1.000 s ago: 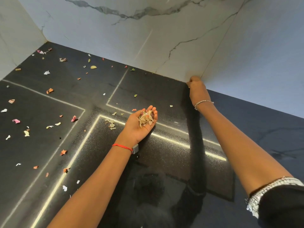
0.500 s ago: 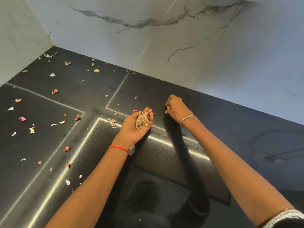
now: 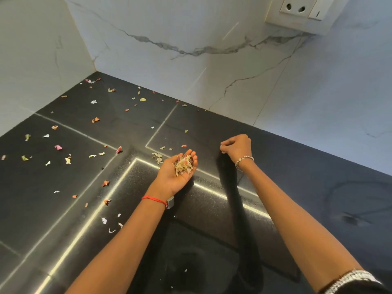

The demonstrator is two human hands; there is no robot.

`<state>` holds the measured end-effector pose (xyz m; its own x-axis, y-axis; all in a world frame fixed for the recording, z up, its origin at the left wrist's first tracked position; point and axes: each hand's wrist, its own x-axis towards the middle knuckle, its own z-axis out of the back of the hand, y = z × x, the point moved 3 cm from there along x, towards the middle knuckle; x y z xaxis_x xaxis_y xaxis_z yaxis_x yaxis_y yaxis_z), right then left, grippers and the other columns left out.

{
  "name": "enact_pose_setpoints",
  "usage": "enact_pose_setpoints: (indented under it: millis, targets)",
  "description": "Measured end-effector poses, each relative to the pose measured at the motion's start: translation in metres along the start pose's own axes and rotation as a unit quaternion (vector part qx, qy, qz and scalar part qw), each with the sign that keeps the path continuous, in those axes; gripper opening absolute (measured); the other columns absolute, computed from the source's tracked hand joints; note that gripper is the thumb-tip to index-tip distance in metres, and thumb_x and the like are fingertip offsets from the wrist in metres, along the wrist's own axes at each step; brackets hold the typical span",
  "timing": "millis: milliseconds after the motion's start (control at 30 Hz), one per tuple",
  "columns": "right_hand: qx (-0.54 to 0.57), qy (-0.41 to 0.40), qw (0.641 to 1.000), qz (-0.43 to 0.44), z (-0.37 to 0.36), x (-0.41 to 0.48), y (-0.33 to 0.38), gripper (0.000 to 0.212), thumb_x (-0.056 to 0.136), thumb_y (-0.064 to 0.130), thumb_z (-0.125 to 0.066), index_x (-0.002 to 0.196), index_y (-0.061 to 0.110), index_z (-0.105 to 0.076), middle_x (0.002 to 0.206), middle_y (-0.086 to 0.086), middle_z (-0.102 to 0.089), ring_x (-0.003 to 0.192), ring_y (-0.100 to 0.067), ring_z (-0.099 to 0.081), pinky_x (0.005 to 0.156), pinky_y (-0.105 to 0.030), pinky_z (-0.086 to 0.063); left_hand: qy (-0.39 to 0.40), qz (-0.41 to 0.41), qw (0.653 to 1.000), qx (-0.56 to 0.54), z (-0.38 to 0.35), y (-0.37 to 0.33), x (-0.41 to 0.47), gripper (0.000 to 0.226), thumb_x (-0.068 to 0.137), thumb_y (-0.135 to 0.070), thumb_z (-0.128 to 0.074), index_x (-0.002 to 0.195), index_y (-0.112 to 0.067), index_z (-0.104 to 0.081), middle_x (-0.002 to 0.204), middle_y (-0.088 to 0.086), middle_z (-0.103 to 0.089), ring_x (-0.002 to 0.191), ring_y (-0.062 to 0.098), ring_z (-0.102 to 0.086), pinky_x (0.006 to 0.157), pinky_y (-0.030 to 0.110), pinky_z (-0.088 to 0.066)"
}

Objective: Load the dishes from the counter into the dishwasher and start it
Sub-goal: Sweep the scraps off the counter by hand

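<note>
My left hand (image 3: 177,174) is held palm up over the black counter (image 3: 297,187), cupped around a small pile of scraps (image 3: 184,165), pale and pink bits of peel or paper. My right hand (image 3: 236,146) hovers just to its right, fingers pinched together; whether a scrap is between them I cannot tell. Several more scraps (image 3: 67,160) lie scattered over the left part of the counter, and a small cluster (image 3: 158,157) sits just left of my left hand. No dishes and no dishwasher are in view.
White marble walls (image 3: 191,60) meet in a corner at the back left. A wall socket (image 3: 301,9) sits at the top right. Bright light lines (image 3: 118,183) reflect on the glossy counter.
My right hand has come away from the back wall toward my left hand, fingers pinched. The view has tilted up, and the socket now shows. The left hand kept its pile.
</note>
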<state>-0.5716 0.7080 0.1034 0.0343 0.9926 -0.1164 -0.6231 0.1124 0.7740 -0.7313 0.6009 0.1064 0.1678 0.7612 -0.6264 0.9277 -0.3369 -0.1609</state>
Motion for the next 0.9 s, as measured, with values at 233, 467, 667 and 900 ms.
enact_pose_setpoints:
  millis: [233, 467, 667, 900]
  targets:
    - [0.233, 0.16, 0.959, 0.003, -0.012, -0.089, 0.056, 0.012, 0.074, -0.001, -0.071, 0.086, 0.001, -0.072, 0.075, -0.002, -0.071, 0.069, -0.005, -0.067, 0.068, -0.016, -0.054, 0.01, -0.011, 1.0, 0.008, 0.021, 0.005, -0.011, 0.033, 0.098, -0.015, -0.032, 0.091, 0.003, -0.059, 0.075, 0.018, -0.067, 0.063, 0.025, -0.068, 0.061, 0.033, -0.057]
    - [-0.027, 0.15, 0.96, 0.234, -0.049, -0.142, 0.07, 0.03, 0.083, -0.009, -0.052, 0.096, 0.008, -0.074, 0.093, -0.009, -0.073, 0.086, -0.016, -0.067, 0.08, -0.02, -0.052, -0.022, -0.04, 0.999, 0.009, 0.036, 0.009, -0.036, 0.045, 0.097, -0.007, -0.033, 0.066, 0.002, -0.064, 0.056, 0.013, -0.065, 0.049, 0.019, -0.066, 0.047, 0.024, -0.055]
    - [0.134, 0.071, 0.965, 0.215, -0.043, -0.137, 0.07, 0.019, 0.078, -0.004, -0.066, 0.09, 0.008, -0.075, 0.088, -0.005, -0.073, 0.081, -0.011, -0.069, 0.078, -0.017, -0.054, -0.015, -0.047, 0.997, -0.058, 0.047, 0.007, -0.048, 0.034, 0.097, -0.009, -0.028, 0.079, 0.001, -0.056, 0.061, 0.015, -0.064, 0.051, 0.022, -0.064, 0.052, 0.028, -0.056]
    - [0.015, 0.1, 0.986, 0.13, -0.055, -0.088, 0.035, 0.029, 0.089, 0.005, -0.055, 0.116, 0.007, -0.064, 0.114, -0.008, -0.066, 0.106, -0.017, -0.061, 0.099, -0.025, -0.043, -0.027, -0.059, 0.993, -0.102, 0.064, -0.003, -0.055, 0.034, 0.098, -0.01, -0.028, 0.083, 0.003, -0.056, 0.064, 0.015, -0.062, 0.073, 0.019, -0.054, 0.05, 0.027, -0.055]
